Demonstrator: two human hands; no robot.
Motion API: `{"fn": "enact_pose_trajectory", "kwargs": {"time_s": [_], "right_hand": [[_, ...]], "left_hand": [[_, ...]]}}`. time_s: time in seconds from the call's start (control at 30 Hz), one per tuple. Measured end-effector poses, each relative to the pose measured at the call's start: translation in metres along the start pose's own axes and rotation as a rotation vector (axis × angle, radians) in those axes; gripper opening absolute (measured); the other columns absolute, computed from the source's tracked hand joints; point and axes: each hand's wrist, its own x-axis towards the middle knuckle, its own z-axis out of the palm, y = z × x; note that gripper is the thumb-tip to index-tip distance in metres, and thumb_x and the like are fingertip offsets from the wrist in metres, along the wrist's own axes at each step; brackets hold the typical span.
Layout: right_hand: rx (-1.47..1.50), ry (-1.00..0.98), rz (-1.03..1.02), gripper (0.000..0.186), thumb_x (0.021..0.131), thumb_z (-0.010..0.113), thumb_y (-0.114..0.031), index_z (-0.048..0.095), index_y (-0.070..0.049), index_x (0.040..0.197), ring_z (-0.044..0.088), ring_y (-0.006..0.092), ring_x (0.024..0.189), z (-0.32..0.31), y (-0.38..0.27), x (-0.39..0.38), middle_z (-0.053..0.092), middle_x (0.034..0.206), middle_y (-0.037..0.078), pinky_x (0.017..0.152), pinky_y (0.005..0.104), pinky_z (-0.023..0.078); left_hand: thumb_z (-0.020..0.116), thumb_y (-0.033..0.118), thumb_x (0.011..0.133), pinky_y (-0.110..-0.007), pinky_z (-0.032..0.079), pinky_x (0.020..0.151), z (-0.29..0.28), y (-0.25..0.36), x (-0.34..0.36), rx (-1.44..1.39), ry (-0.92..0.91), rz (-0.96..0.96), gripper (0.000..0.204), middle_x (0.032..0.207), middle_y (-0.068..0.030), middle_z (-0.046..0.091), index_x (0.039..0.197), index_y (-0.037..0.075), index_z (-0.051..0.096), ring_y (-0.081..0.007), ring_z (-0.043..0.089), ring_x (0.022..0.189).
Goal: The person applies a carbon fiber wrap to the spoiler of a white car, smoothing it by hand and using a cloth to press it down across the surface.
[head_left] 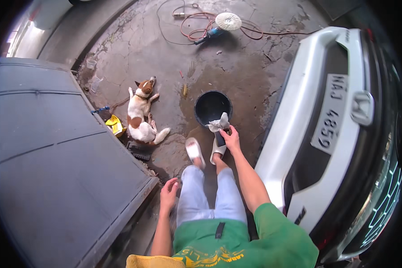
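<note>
1. Right hand (231, 139): closed narrowly on a dark block (220, 139), with the thumb and fingers at its side.
2. Pale, cloth-like piece (219, 124): at the block's far end, by the near rim of the black bucket (212, 106) – presumably so drips fall inside. Contact with the rim cannot be determined.
3. Bucket: on the damp ground (250, 80), ahead of the white sandals (194, 151); likely placed for easy reach.
4. Left hand (169, 191): beside the left leg (192, 192), fingers loosely bent – no object visible.

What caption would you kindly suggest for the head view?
The right hand holds a dark object and crumpled pale material near a black bucket; a dog lies nearby.
</note>
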Motion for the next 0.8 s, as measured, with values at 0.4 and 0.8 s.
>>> {"fn": "enact_pose_trajectory", "kwargs": {"time_s": [0.4, 0.8], "right_hand": [[-0.760, -0.188, 0.182, 0.050, 0.086, 0.067, -0.026, 0.055, -0.022, 0.134, 0.061, 0.0382, 0.112, 0.142, 0.121, 0.223, 0.051, 0.136, 0.018, 0.093, 0.0476, 0.051], [-0.728, -0.190, 0.261, 0.031, 0.082, 0.061, -0.007, 0.072, -0.012, 0.110, 0.065, 0.0371, 0.103, 0.141, 0.141, 0.234, 0.068, 0.110, 0.020, 0.090, 0.0462, 0.052]], "left_hand": [[0.073, 0.035, 0.078, -0.050, 0.040, 0.100, 0.058, 0.048, 0.210, 1.093, 0.034, 0.100, 0.059, 0.138, -0.0184, 0.045, 0.132, 0.021, 0.054, -0.0379, 0.047, 0.126], [0.072, 0.037, 0.078, -0.050, 0.041, 0.100, 0.029, 0.067, 0.245, 1.003, -0.025, -0.013, 0.056, 0.134, -0.0162, 0.049, 0.129, 0.022, 0.056, -0.0375, 0.050, 0.122]]}}
